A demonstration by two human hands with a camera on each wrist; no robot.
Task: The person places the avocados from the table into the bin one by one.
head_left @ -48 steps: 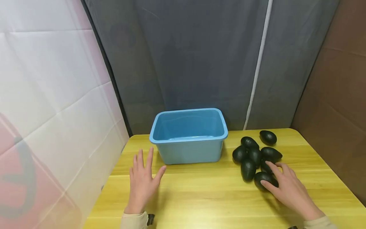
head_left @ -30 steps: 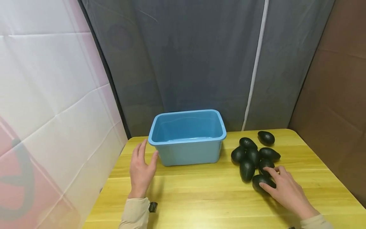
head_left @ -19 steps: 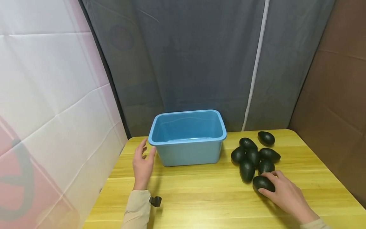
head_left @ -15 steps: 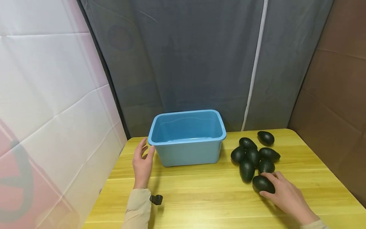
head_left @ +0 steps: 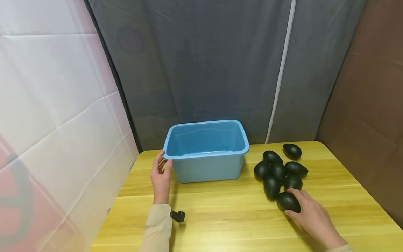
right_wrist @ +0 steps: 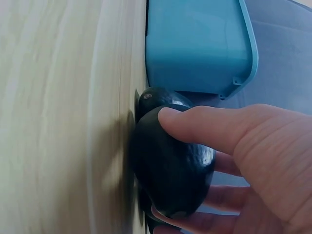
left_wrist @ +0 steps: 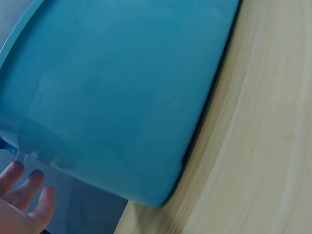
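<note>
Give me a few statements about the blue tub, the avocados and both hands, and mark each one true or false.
1. The right hand grips the nearest avocado. True.
2. The blue tub already holds two avocados. False: its inside shows no avocados; they all lie on the table.
3. The left hand is at the tub's left end, by its rim. True.
4. The avocados lie to the left of the tub. False: they are clustered to its right.
5. The gripped avocado is raised high above the tub. False: it is down at the table, beside the cluster.
</note>
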